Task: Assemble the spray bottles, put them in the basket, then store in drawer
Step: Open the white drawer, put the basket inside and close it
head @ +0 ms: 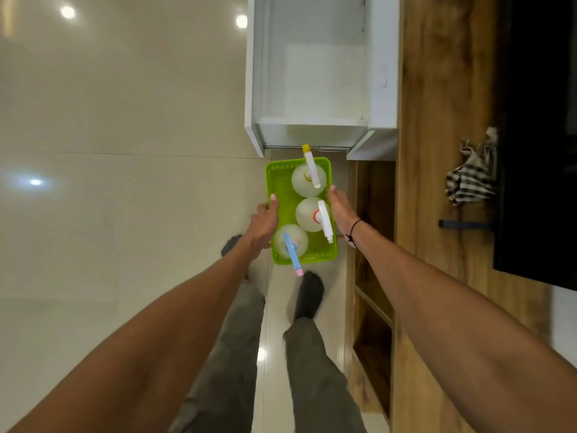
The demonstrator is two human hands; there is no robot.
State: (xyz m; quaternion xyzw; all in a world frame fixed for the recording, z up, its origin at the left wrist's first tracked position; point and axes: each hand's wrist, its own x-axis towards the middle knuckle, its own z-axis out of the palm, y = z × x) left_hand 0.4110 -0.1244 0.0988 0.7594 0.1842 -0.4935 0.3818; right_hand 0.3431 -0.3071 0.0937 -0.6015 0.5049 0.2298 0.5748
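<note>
I hold a green plastic basket (281, 185) out in front of me above the floor. My left hand (263, 225) grips its left rim and my right hand (342, 210) grips its right rim. Three clear spray bottles stand in it: one with a yellow-tipped white sprayer (309, 179) at the far end, one with a white sprayer on a red collar (310, 215) in the middle, one with a blue and pink sprayer (292, 242) nearest me. An open white drawer (312, 89) lies just beyond the basket, and its inside looks empty.
A wooden counter (443, 151) runs along my right, with open wooden shelves (371, 276) below it. A striped cloth (473, 179) lies on the counter beside a black surface (537, 120). Glossy pale floor tiles (125, 151) stretch to my left. My legs and feet show below the basket.
</note>
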